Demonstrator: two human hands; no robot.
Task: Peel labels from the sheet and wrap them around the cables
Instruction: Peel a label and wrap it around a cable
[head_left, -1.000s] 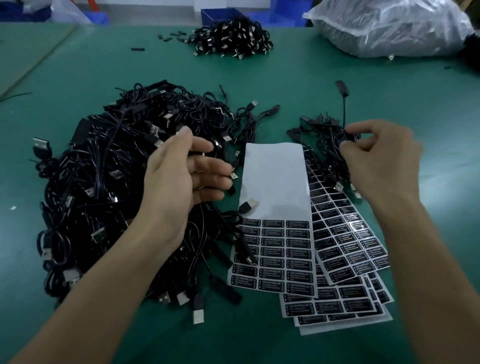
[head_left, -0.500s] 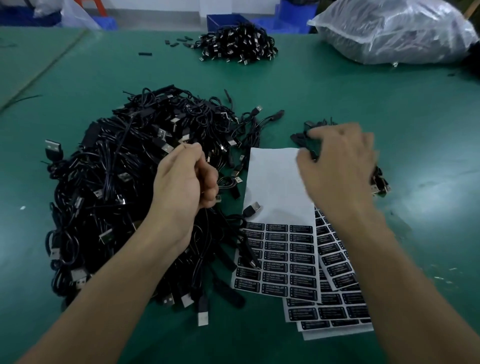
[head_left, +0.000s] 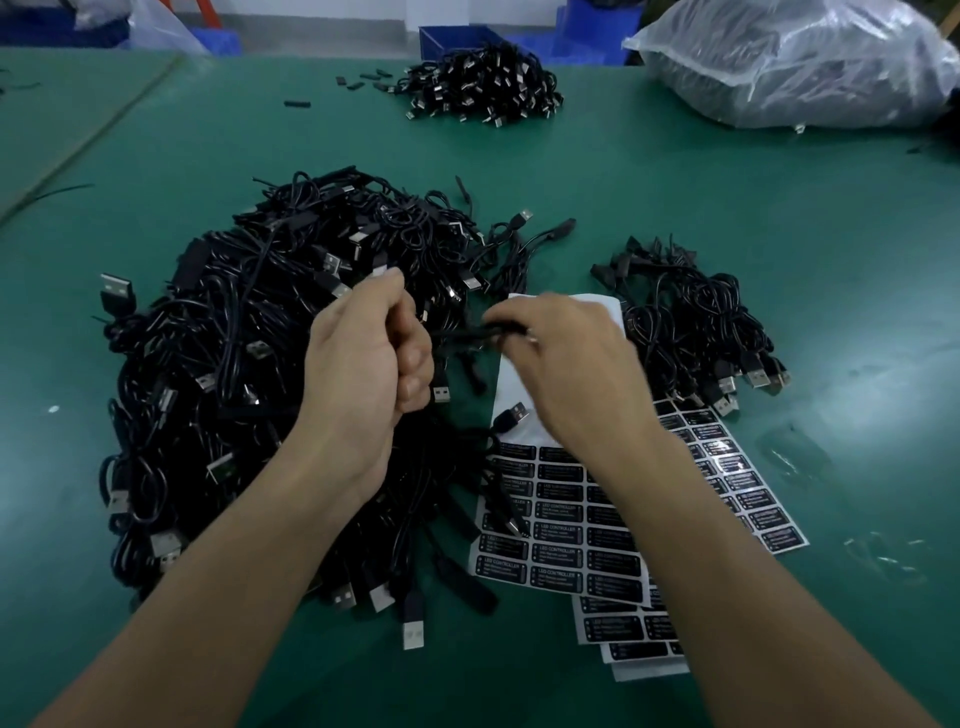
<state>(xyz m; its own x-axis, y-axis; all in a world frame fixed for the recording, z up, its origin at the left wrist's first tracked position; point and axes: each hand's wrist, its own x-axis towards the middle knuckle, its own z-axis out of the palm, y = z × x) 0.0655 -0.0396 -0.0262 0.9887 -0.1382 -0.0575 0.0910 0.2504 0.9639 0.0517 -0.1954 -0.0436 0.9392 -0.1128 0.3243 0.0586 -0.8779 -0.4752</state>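
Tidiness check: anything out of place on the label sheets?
A USB plug lies on the top label sheet, and the big cable pile spills over its left edge. Lower sheets are fanned askew.

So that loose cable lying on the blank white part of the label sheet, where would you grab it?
Probably by its plug body, pinched from above: it is the thick, rigid end, lying flat on the bare sheet with open paper either side, while its thin cord runs toward the pile.
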